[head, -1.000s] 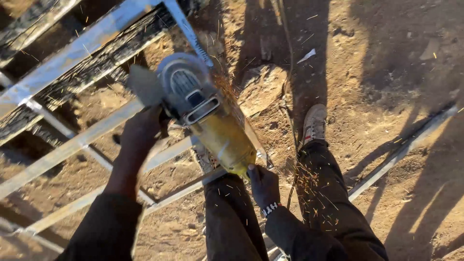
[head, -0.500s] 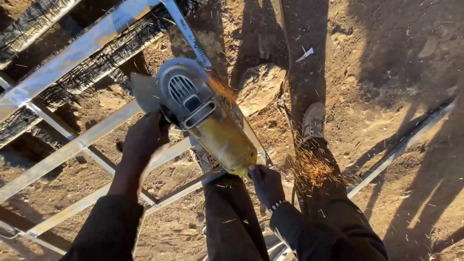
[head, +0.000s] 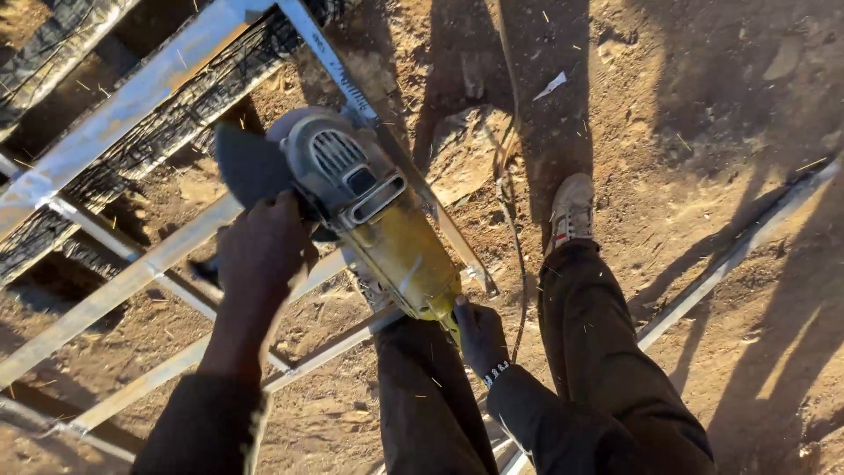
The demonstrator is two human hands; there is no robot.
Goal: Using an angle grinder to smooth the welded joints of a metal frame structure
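**Grinder holds position, sparks mostly gone**

Change vs half a second ago: the dense spark burst by the right knee is gone, only a few stray sparks remain over the trousers and dirt. Grinder and both hands sit in much the same place.

Left hand: fingers wrapped shut around the side handle at the grinder's head, back of hand to camera. Handle itself mostly hidden under the hand.

Right hand: closed on the rear end of the grinder body, beaded wristband just below it. Fingers curl under, trigger not visible.

Angle grinder: yellow body, grey gear head with vent slots, dark guard on the left side of the head. Held tilted, head up-left, tail down-right toward the person's legs. Head sits over a diagonal bar of the metal frame; cannot tell whether the disc touches it.

Frame: pale welded bars lying flat on the dirt ground, spreading left from the hands.

Outward: dark trousers, right shoe planted on the dirt beside a cable running up from the grinder. A loose metal bar lies at right. Long shadows cross the ground.
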